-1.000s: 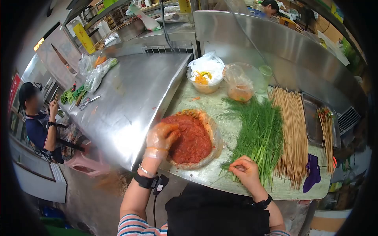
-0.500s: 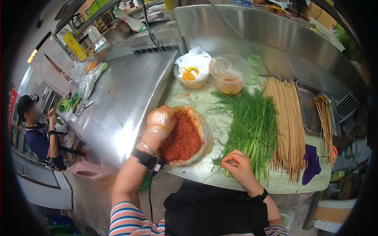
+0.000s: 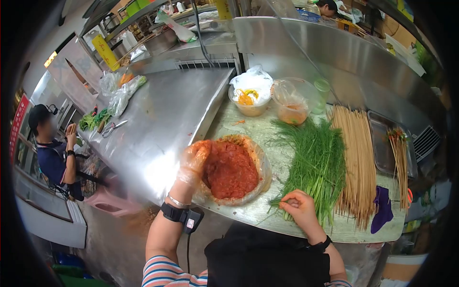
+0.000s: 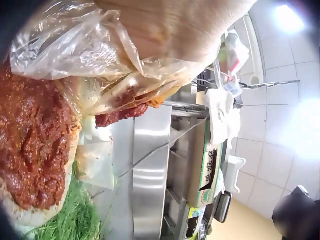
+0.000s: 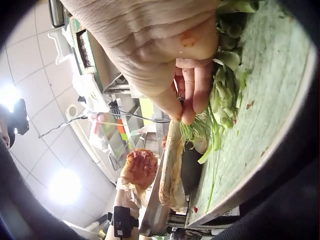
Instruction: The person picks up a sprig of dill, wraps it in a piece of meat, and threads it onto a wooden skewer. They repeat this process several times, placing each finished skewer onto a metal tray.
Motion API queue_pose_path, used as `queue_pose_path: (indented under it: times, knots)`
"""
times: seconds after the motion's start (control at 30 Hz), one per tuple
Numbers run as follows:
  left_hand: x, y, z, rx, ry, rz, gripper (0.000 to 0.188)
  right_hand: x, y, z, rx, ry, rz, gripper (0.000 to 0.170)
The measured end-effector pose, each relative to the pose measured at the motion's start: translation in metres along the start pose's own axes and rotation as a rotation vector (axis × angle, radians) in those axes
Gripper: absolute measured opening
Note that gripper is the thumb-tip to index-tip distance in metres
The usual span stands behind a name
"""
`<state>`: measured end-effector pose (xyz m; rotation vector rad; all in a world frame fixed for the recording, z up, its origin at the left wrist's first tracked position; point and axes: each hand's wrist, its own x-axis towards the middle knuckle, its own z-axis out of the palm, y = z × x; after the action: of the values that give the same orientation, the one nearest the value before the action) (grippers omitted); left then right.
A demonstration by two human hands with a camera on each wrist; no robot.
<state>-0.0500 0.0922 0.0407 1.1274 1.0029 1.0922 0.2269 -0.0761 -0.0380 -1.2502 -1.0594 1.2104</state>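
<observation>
My left hand [image 3: 193,162], in a clear plastic glove, is over the left side of a plastic-lined bowl [image 3: 266,174] of red minced meat [image 3: 233,174]. It holds a lump of the meat; the lump [image 5: 140,167] shows in the palm in the right wrist view. My bare right hand [image 3: 302,208] is at the lower left of a pile of feathery green dill [image 3: 313,162]. Its thumb and fingertips meet in a pinch, with fine dill strands [image 5: 189,131] fanning out from them. An orange-red smear marks that hand.
Right of the dill lie many bare wooden skewers [image 3: 351,162], a purple cloth [image 3: 381,210] and a metal tray [image 3: 382,165] with loaded skewers [image 3: 398,153]. Two plastic tubs, one with a white bag [image 3: 253,79], stand behind. A steel counter [image 3: 162,110] adjoins on the left. Another person [image 3: 52,148] is at far left.
My left hand dipped into the meat at the bowl's left side, then came up turned with a lump; a hollow shows in the meat. The right hand stays by the dill.
</observation>
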Motion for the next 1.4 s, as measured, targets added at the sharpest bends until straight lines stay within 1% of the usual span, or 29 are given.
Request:
queue_pose_path:
  times: [0.07, 0.1, 0.13, 0.2, 0.3, 0.37, 0.4, 0.43, 0.47, 0.5, 0.57, 0.6, 0.67, 0.77, 0.87, 0.93, 0.97, 1.0, 1.03, 1.07, 1.1, 1.13, 1.17, 1.2, 1.27, 1.3, 1.33, 1.37, 1.4]
  knots:
    - [-0.015, 0.001, 0.013, 0.043, -0.051, 0.055, 0.023, -0.002, -0.005, 0.002, -0.007, -0.003, 0.002, 0.009]
    - [-0.022, 0.0, 0.017, 0.064, -0.078, 0.082, 0.023, -0.003, -0.007, 0.002, 0.042, -0.014, -0.012, 0.009]
    - [-0.024, -0.015, 0.008, 0.167, -0.114, 0.121, 0.024, -0.003, -0.012, 0.003, 0.09, -0.022, -0.024, 0.009]
    - [-0.039, -0.028, 0.018, 0.118, -0.057, 0.068, 0.023, -0.003, -0.034, 0.011, 0.132, -0.073, -0.066, 0.009]
    - [-0.054, -0.045, 0.025, 0.173, -0.096, 0.005, 0.025, 0.005, -0.075, 0.03, 0.084, -0.19, -0.165, 0.01]
    - [-0.069, -0.045, 0.04, -0.032, -0.111, 0.001, 0.025, 0.013, -0.09, 0.043, 0.015, -0.272, -0.244, 0.011]
    - [-0.076, -0.041, 0.047, -0.132, -0.117, -0.002, 0.026, 0.018, -0.094, 0.048, -0.055, -0.255, -0.289, 0.011]
    - [-0.079, -0.037, 0.049, -0.097, -0.155, 0.011, 0.026, 0.022, -0.097, 0.052, -0.122, -0.241, -0.334, 0.011]
    - [-0.082, -0.033, 0.05, -0.076, -0.185, -0.032, 0.027, 0.025, -0.099, 0.056, -0.189, -0.23, -0.38, 0.011]
    - [-0.084, -0.029, 0.05, -0.053, -0.212, -0.073, 0.027, 0.027, -0.099, 0.059, -0.238, -0.175, -0.425, 0.011]
    - [-0.09, -0.019, 0.053, 0.01, -0.253, -0.123, 0.027, 0.03, -0.094, 0.059, -0.277, -0.165, -0.453, 0.011]
    - [-0.093, -0.014, 0.056, -0.04, -0.259, -0.123, 0.027, 0.031, -0.093, 0.06, -0.296, -0.16, -0.465, 0.011]
    - [-0.095, -0.009, 0.059, -0.143, -0.276, -0.124, 0.028, 0.03, -0.093, 0.061, -0.297, -0.16, -0.426, 0.01]
    - [-0.093, -0.021, 0.059, -0.072, -0.235, -0.093, 0.025, 0.03, -0.089, 0.061, -0.307, -0.145, -0.405, 0.009]
    - [-0.089, -0.03, 0.061, -0.139, -0.162, -0.118, 0.022, 0.023, -0.094, 0.057, -0.288, -0.073, -0.386, 0.009]
    - [-0.078, -0.045, 0.052, -0.044, -0.135, 0.077, 0.02, 0.019, -0.101, 0.035, -0.318, 0.025, -0.4, 0.009]
    - [-0.075, -0.049, 0.048, -0.052, -0.088, 0.055, 0.019, 0.017, -0.104, 0.014, -0.357, 0.083, -0.417, 0.009]
    - [-0.073, -0.048, 0.045, -0.157, -0.084, 0.013, 0.02, 0.015, -0.106, -0.008, -0.398, 0.143, -0.435, 0.009]
    - [-0.065, -0.057, 0.04, -0.115, -0.062, 0.089, 0.02, 0.016, -0.105, -0.031, -0.343, 0.271, -0.41, 0.008]
    - [-0.059, -0.066, 0.036, -0.119, -0.094, 0.2, 0.02, 0.021, -0.103, -0.055, -0.222, 0.408, -0.276, 0.01]
    - [-0.06, -0.058, 0.041, -0.176, -0.032, 0.145, 0.022, 0.029, -0.096, -0.088, -0.348, 0.494, -0.282, 0.012]
    - [-0.059, -0.06, 0.042, -0.183, -0.007, 0.14, 0.021, 0.035, -0.094, -0.117, -0.466, 0.555, -0.227, 0.013]
    - [-0.06, -0.063, 0.041, -0.134, 0.019, 0.136, 0.021, 0.039, -0.086, -0.152, -0.662, 0.605, -0.121, 0.018]
    - [-0.059, -0.067, 0.041, -0.089, 0.047, 0.141, 0.022, 0.044, -0.071, -0.179, -0.927, 0.621, -0.117, 0.022]
    - [-0.056, -0.085, 0.037, -0.106, 0.027, 0.325, 0.021, 0.049, -0.053, -0.224, -1.462, 0.643, -0.092, 0.028]
    - [-0.06, -0.076, 0.04, -0.068, 0.047, 0.278, 0.019, 0.052, -0.055, -0.231, -1.498, 0.599, 0.105, 0.031]
    - [-0.056, -0.08, 0.038, -0.135, 0.046, 0.201, 0.017, 0.057, -0.054, -0.234, -1.515, 0.545, 0.303, 0.033]
    - [-0.056, -0.08, 0.037, 0.0, 0.056, 0.368, 0.018, 0.06, -0.047, -0.24, -1.552, 0.538, 0.316, 0.027]
    - [-0.056, -0.069, 0.041, 0.142, 0.069, 0.535, 0.019, 0.062, -0.049, -0.244, -1.5, 0.504, 0.343, 0.026]
